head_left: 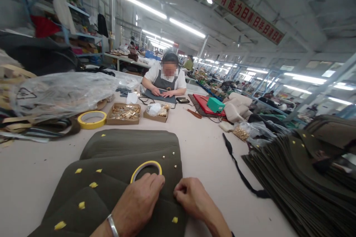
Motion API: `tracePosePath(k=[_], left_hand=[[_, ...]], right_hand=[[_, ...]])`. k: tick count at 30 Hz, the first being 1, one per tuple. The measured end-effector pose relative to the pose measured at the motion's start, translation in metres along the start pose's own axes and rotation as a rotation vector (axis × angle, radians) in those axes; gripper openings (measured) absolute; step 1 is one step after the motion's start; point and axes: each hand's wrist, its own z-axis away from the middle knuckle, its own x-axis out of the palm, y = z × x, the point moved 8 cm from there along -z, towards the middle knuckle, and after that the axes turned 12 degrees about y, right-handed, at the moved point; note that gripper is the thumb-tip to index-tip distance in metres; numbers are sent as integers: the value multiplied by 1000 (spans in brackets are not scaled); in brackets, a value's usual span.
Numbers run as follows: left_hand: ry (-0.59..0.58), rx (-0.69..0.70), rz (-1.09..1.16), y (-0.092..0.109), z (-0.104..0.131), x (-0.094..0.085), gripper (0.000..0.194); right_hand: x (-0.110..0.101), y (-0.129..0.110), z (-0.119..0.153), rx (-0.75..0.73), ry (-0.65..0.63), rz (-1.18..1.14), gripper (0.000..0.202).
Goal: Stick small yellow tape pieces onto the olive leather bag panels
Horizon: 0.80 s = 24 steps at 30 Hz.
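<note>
Dark olive fabric panels [130,142] lie stacked on the table in front of me, with small yellow tape pieces [81,205] and a few gold studs [175,166] on them. My left hand [141,200], with a silver bracelet at the wrist, is closed on a roll of yellow tape [150,163] standing tilted over the panels. Close by on the right, my right hand [191,196] has its fingers pinched together at the panels' right edge. Whatever its fingertips hold is too small or hidden to make out.
Boxes of metal parts [124,121] and another yellow tape roll [91,120] sit beyond the panels. A person [167,77] works across the table [205,144]. At right are a black strap [236,166] and a large stack of olive pieces [300,177]; plastic-wrapped material [61,90] lies left.
</note>
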Motion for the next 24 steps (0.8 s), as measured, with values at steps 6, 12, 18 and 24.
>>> tracePosePath(k=[6,12,18,24], left_hand=[[104,19,116,2,-3,-12,21],[111,-29,214,5,-6,-19,40],[80,-24,121,7,-2,-13,42],[105,19,83,15,-1,-16,31]], right_hand=[[-8,-11,8,-79,-35,-214,19],[-32,-42,15,-335,236,-425,16],[-30,-65,28,-628,310,-341,18],[-27,-68,33,-731,423,-250,15]])
